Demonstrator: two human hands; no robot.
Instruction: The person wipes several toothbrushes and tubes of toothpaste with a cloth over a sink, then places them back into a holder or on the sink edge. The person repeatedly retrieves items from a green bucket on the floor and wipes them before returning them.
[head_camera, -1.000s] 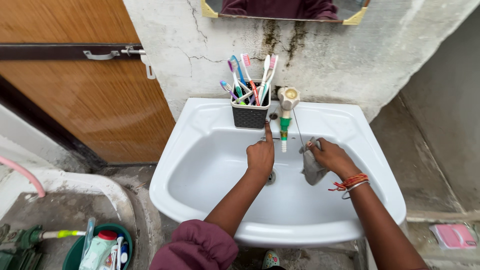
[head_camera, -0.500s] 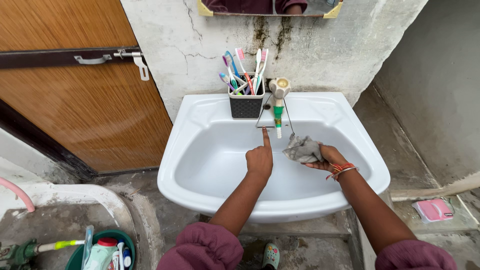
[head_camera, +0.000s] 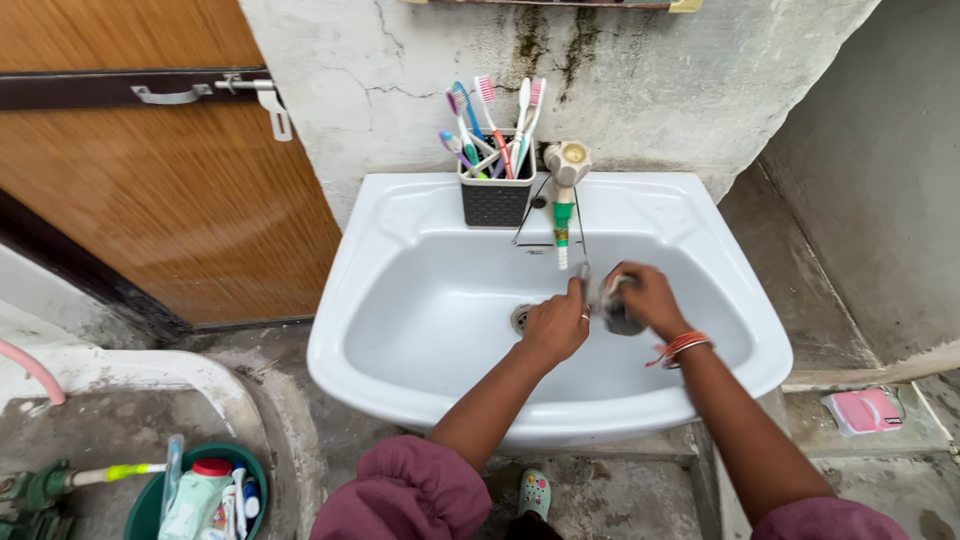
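A glossy white ceramic sink (head_camera: 400, 235) sits against a cracked off-white plaster wall (head_camera: 400, 70) streaked with dark mould. The crumpled cloth (head_camera: 617, 312) is grey. On the far rim stands a black perforated plastic holder (head_camera: 495, 203) of pink, blue, purple and white toothbrushes (head_camera: 492, 125), beside a cream tap with a green spout (head_camera: 564, 195). The wooden door (head_camera: 150, 200) at left has streaky orange-brown grain. The sleeves (head_camera: 400, 495) are maroon, the wrist bangles (head_camera: 682, 346) orange-red.

black toothbrush holder (head_camera: 495, 201) on sink ledge | wooden door (head_camera: 150, 200) left | green tub (head_camera: 150, 500) on floor | pink case (head_camera: 866, 410) right
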